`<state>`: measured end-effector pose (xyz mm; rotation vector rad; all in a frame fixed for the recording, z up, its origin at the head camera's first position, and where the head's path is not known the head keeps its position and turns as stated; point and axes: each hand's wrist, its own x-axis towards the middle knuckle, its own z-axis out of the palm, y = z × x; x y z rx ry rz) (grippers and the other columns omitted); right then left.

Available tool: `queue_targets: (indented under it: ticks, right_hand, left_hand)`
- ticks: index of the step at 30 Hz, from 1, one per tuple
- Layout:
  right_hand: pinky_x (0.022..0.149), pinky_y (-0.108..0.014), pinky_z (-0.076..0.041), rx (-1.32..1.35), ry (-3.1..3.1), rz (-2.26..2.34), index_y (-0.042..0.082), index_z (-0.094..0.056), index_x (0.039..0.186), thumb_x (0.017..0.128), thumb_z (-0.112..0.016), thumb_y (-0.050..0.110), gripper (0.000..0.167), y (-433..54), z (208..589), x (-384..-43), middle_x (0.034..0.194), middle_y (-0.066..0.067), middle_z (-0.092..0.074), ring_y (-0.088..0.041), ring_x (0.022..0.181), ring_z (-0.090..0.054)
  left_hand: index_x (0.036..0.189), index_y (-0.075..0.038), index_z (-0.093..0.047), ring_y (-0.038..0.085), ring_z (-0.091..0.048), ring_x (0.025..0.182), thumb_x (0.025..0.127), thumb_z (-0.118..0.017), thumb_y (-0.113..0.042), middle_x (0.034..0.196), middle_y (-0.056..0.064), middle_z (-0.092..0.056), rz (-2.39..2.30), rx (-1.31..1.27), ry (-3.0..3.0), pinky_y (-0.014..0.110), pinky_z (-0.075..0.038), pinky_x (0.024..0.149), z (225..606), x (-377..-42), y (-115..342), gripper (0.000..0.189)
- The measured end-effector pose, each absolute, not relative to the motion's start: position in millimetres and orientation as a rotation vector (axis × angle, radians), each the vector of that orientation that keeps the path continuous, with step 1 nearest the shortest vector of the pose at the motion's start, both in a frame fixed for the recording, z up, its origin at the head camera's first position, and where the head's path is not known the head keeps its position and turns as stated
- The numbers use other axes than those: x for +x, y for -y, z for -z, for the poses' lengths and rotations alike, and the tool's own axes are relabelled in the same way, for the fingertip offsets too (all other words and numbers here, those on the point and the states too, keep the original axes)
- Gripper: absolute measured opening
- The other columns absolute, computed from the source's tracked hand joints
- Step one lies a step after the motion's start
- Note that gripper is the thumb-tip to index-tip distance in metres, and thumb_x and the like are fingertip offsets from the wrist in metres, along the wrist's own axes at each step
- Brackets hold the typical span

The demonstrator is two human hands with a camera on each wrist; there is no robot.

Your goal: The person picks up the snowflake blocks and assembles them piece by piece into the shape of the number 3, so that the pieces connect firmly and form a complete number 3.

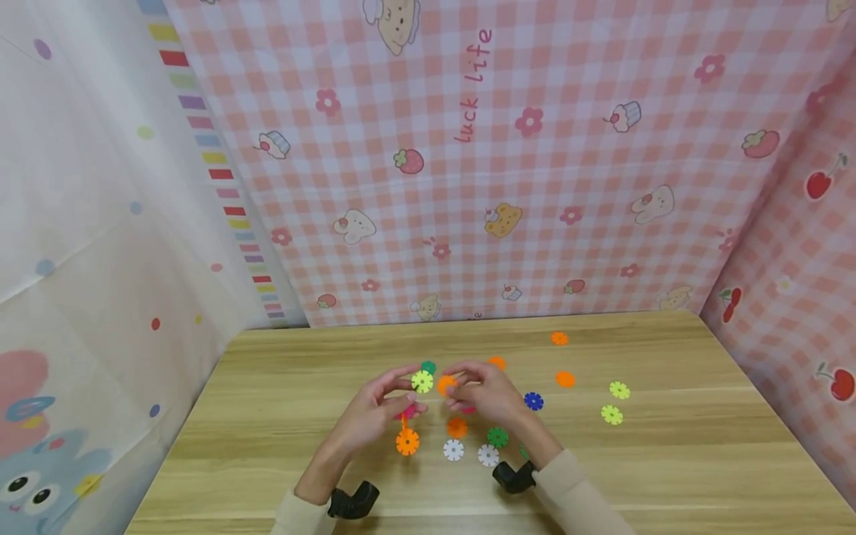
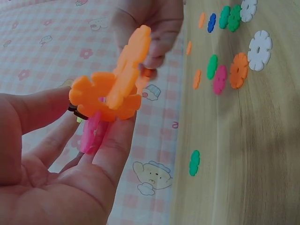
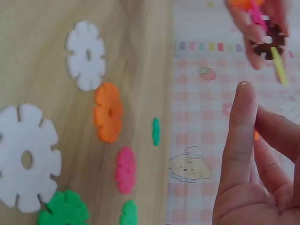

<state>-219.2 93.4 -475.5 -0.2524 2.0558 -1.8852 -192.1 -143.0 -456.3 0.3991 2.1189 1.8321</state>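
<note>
My left hand [image 1: 371, 409] holds a cluster of notched snowflake discs above the table. Two interlocked orange discs [image 2: 105, 96] stand nearest the left wrist camera, with a pink disc [image 2: 90, 133] below them against the fingers. Further along the cluster are a dark brown disc [image 3: 271, 40] and a yellow-green disc [image 1: 422, 382]. Facing it, my right hand [image 1: 491, 394] pinches a single orange disc [image 1: 446, 385] between thumb and fingers; only a sliver of that disc shows in the right wrist view. The two hands are close together but apart.
Loose discs lie on the wooden table [image 1: 702, 461]: white ones [image 1: 453, 450], an orange one [image 1: 457, 428], a green one [image 1: 497, 437] and a blue one [image 1: 533, 401]. Yellow-green discs [image 1: 611, 414] lie further right. A checked cloth [image 1: 508, 171] hangs behind the table.
</note>
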Motion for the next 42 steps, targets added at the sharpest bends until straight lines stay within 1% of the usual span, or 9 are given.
queue_targets:
  ticks: [6, 10, 13, 21, 29, 33, 35, 40, 42]
  right_hand:
    - [0.089, -0.057, -0.054, -0.303, -1.991, 1.953, 0.002, -0.059, 0.130, 0.096, -0.058, 0.001, 0.033, -100.9, 467.5, -211.1, 0.095, -0.015, -0.066, -0.040, 0.096, -0.070]
    - [0.090, -0.058, -0.052, -0.338, -1.948, 1.983, 0.000, -0.057, 0.132, 0.098, -0.054, -0.002, 0.035, -103.1, 463.9, -207.9, 0.094, -0.014, -0.067, -0.041, 0.098, -0.069]
    - [0.092, -0.057, -0.052, -0.348, -1.915, 1.996, -0.002, -0.057, 0.132, 0.097, -0.056, -0.001, 0.035, -104.0, 462.2, -206.6, 0.094, -0.013, -0.068, -0.040, 0.098, -0.070]
    - [0.088, -0.041, -0.057, -0.366, -1.787, 2.061, -0.009, -0.051, 0.134, 0.094, -0.064, 0.002, 0.043, -105.8, 461.6, -205.4, 0.094, -0.008, -0.066, -0.023, 0.094, -0.073]
    - [0.084, -0.029, -0.057, -0.365, -1.546, 2.165, -0.016, -0.045, 0.137, 0.096, -0.063, 0.004, 0.048, -108.2, 465.1, -205.5, 0.102, -0.008, -0.074, -0.017, 0.093, -0.073]
    - [0.085, -0.026, -0.056, -0.348, -1.445, 2.201, -0.017, -0.043, 0.138, 0.096, -0.064, 0.006, 0.053, -107.5, 467.9, -205.3, 0.104, -0.009, -0.074, -0.016, 0.094, -0.073]
    - [0.085, -0.026, -0.056, -0.344, -1.424, 2.209, -0.016, -0.044, 0.137, 0.095, -0.066, 0.008, 0.053, -106.8, 469.2, -204.9, 0.104, -0.009, -0.074, -0.016, 0.094, -0.073]
    - [0.084, -0.026, -0.056, -0.369, -1.385, 2.248, -0.014, -0.049, 0.134, 0.095, -0.066, 0.010, 0.048, -104.1, 472.8, -204.4, 0.101, -0.009, -0.074, -0.016, 0.092, -0.073]
    - [0.085, -0.027, -0.056, -0.383, -1.375, 2.277, -0.011, -0.054, 0.132, 0.096, -0.064, 0.009, 0.042, -102.1, 474.2, -204.0, 0.101, -0.008, -0.074, -0.015, 0.092, -0.073]
  left_hand:
    - [0.145, -0.013, -0.047, 0.039, -0.067, 0.105, 0.101, -0.056, -0.012, 0.128, 0.024, -0.055, -1.836, 0.403, -2.126, 0.033, -0.056, 0.089, 455.8, -191.6, 141.9, 0.045]
    - [0.145, -0.013, -0.048, 0.040, -0.066, 0.106, 0.101, -0.056, -0.011, 0.128, 0.022, -0.056, -1.844, 0.411, -2.122, 0.039, -0.056, 0.091, 455.5, -191.1, 140.6, 0.044]
    - [0.145, -0.013, -0.047, 0.041, -0.066, 0.106, 0.101, -0.056, -0.010, 0.129, 0.023, -0.055, -1.853, 0.432, -2.109, 0.045, -0.054, 0.093, 455.6, -190.7, 139.6, 0.044]
    - [0.143, -0.014, -0.049, 0.043, -0.064, 0.108, 0.100, -0.057, -0.008, 0.128, 0.025, -0.056, -1.869, 0.493, -2.085, 0.048, -0.053, 0.094, 456.4, -190.8, 137.9, 0.045]
    - [0.143, -0.013, -0.049, 0.047, -0.062, 0.109, 0.099, -0.057, -0.004, 0.129, 0.027, -0.054, -1.889, 0.557, -2.045, 0.048, -0.053, 0.094, 456.7, -190.2, 138.2, 0.046]
    - [0.143, -0.012, -0.049, 0.052, -0.060, 0.110, 0.099, -0.057, -0.004, 0.128, 0.026, -0.054, -1.905, 0.578, -2.024, 0.047, -0.054, 0.093, 457.8, -190.4, 137.9, 0.045]
    - [0.143, -0.011, -0.049, 0.051, -0.060, 0.110, 0.099, -0.058, -0.004, 0.128, 0.026, -0.055, -1.909, 0.583, -2.021, 0.046, -0.054, 0.092, 458.2, -190.4, 137.7, 0.046]
    - [0.143, -0.011, -0.050, 0.051, -0.060, 0.110, 0.098, -0.060, -0.005, 0.127, 0.027, -0.054, -1.918, 0.589, -2.010, 0.046, -0.054, 0.092, 460.2, -190.3, 138.2, 0.046]
    - [0.143, -0.011, -0.049, 0.051, -0.061, 0.110, 0.098, -0.060, -0.005, 0.127, 0.028, -0.053, -1.922, 0.597, -2.008, 0.047, -0.054, 0.092, 461.4, -190.4, 138.4, 0.046]
